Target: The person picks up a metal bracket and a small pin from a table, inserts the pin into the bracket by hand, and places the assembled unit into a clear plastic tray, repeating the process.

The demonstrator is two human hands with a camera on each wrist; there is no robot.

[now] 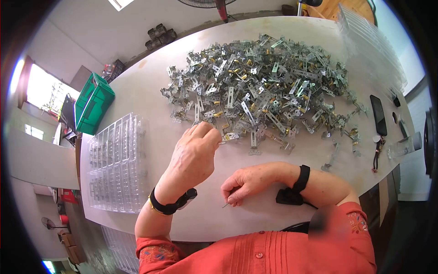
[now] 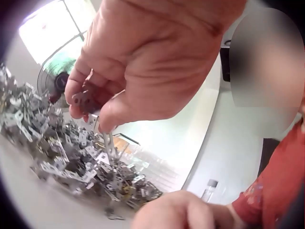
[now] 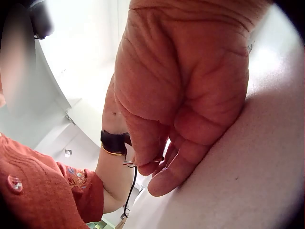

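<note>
A large heap of small metal brackets (image 1: 255,86) with some brass-coloured parts covers the middle and back of the table. At the heap's front left edge, my left hand (image 1: 194,153) points down with bent fingers. The left wrist view shows that hand (image 2: 152,62) pinching a metal bracket (image 2: 84,101) between thumb and fingers, above other brackets. Nearer my body, the right hand (image 1: 251,181) rests low over the table. In the right wrist view, my right hand (image 3: 183,86) pinches a thin metal piece (image 3: 127,163), mostly hidden by its fingertips.
Clear compartment trays (image 1: 116,166) holding small parts lie at the left, near a green crate (image 1: 94,102). Stacked clear trays (image 1: 372,50) stand at the back right. A phone (image 1: 378,115), keys (image 1: 377,153) and a clear bottle (image 1: 404,146) lie along the right side.
</note>
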